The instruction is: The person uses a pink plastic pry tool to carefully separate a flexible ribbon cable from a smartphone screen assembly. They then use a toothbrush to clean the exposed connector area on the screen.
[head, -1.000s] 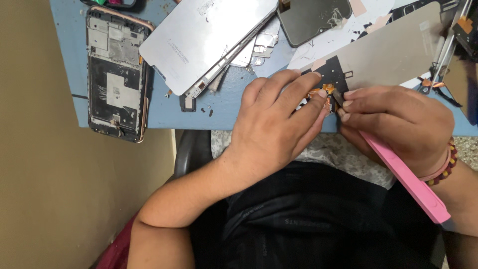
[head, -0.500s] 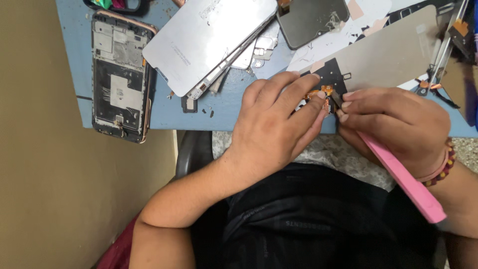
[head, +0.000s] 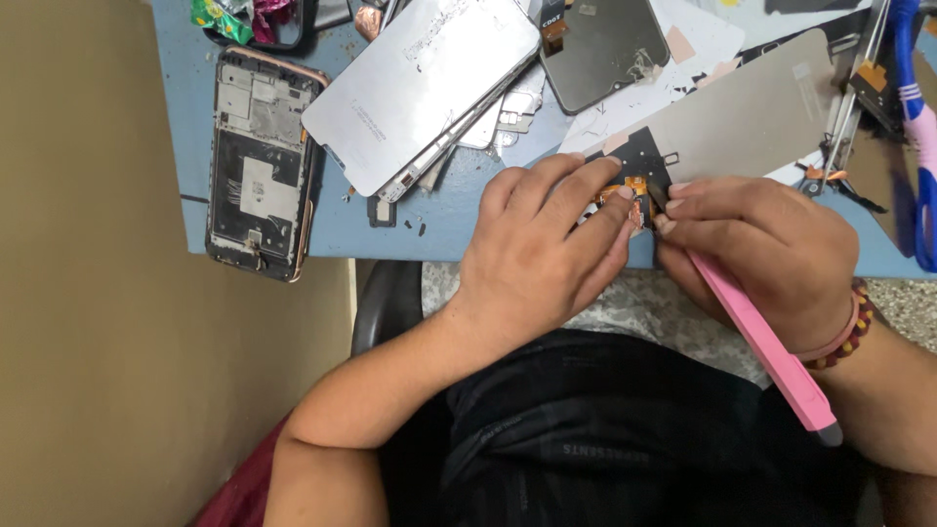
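The left hand [head: 542, 249] lies knuckles-up at the near edge of the blue table [head: 185, 117], its fingers curled and pressed down on the orange flex [head: 625, 190] at their tips. Just right of it, the right hand [head: 756, 254] pinches a pink tool [head: 756, 342], whose tip meets the flex between the two hands. The grey panel [head: 752, 117] stretches away beyond both. An opened phone [head: 259, 161] lies well left.
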